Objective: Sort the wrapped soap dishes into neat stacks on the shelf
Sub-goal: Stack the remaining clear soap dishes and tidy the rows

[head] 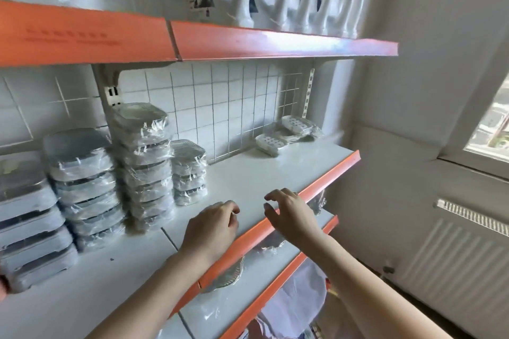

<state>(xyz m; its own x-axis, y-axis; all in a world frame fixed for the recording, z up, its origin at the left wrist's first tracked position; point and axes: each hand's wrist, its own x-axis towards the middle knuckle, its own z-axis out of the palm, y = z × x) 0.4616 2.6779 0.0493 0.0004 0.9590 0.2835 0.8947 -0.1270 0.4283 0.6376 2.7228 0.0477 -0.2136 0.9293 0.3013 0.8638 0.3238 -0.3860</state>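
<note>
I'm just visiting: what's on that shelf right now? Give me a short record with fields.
setting: white shelf with orange front edge
stacks: wrapped soap dishes piled in columns at the left
loose items: white soap dishes lying unstacked by the wire grid, far right
left hand: fingers loosely curled, holding nothing
right hand: over the shelf edge, fingers spread, empty

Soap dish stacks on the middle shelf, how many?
4: far left at the frame edge, next right, the tallest, and a short one. Loose dishes lie unstacked at back right.
</note>
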